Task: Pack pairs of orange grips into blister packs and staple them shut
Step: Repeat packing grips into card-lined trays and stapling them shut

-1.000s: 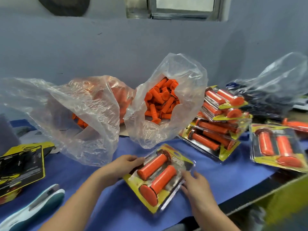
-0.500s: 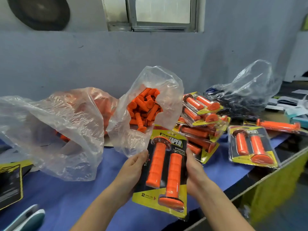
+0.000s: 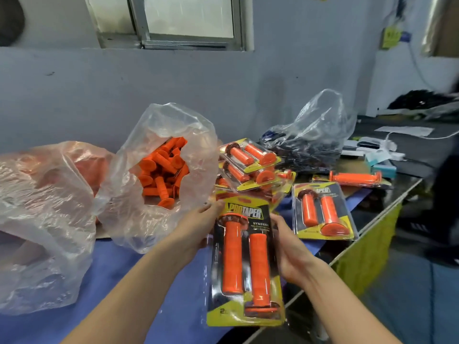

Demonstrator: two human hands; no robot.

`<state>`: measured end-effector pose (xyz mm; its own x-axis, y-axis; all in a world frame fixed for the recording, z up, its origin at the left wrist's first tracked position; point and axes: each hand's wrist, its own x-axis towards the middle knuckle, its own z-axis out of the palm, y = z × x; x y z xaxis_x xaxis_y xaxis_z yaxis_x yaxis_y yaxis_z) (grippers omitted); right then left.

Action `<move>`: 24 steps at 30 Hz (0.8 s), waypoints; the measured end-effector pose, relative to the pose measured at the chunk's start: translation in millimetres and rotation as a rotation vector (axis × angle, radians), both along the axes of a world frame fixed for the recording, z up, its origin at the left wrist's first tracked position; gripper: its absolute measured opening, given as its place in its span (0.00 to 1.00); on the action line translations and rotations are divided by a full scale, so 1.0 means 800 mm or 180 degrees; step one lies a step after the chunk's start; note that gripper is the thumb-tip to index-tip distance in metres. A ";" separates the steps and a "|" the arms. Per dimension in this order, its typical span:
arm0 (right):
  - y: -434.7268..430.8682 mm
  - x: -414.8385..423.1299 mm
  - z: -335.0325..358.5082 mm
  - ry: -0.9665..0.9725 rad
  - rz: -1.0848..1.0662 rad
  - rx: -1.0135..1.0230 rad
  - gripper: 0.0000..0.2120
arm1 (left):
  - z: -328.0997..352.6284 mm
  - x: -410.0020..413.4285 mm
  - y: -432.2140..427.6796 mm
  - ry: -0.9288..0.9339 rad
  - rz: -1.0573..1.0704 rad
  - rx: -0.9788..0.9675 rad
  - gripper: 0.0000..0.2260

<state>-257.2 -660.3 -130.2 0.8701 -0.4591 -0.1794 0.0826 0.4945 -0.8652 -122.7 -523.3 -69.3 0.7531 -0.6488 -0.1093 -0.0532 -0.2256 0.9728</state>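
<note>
Gripping blister pack (image 3: pixel 244 213) | left hand (image 3: pixel 196 228), right hand (image 3: pixel 291 252) | two orange grips (image 3: pixel 232 259), yellow-black card (image 3: pixel 231 317)

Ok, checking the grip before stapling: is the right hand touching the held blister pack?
Touching. The head view shows the right hand gripping the right edge of the blister pack.
</note>
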 end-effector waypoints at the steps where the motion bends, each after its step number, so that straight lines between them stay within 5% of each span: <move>1: -0.009 -0.003 0.004 -0.0158 0.0016 0.0025 0.27 | 0.002 0.001 -0.009 0.0072 0.0015 -0.0002 0.16; 9: -0.036 0.017 0.024 -0.0288 -0.0100 -0.0142 0.23 | 0.000 0.003 -0.034 0.0702 -0.0290 -0.0448 0.16; 14: -0.043 0.039 0.013 0.0131 -0.0711 0.0112 0.34 | -0.006 0.001 -0.047 0.0736 -0.0176 -0.0600 0.17; 20: -0.066 0.042 0.011 0.0214 -0.0595 0.0407 0.35 | 0.008 0.005 -0.066 0.0018 -0.0244 -0.0553 0.19; 24: -0.091 0.037 0.023 0.0176 -0.0639 0.0444 0.32 | 0.001 0.003 -0.058 -0.0625 -0.0350 0.0137 0.14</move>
<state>-227.3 -732.8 -111.7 0.7509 -0.5894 -0.2980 0.1456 0.5878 -0.7958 -120.6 -569.6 -68.5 0.6876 -0.7261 0.0030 -0.2672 -0.2491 0.9309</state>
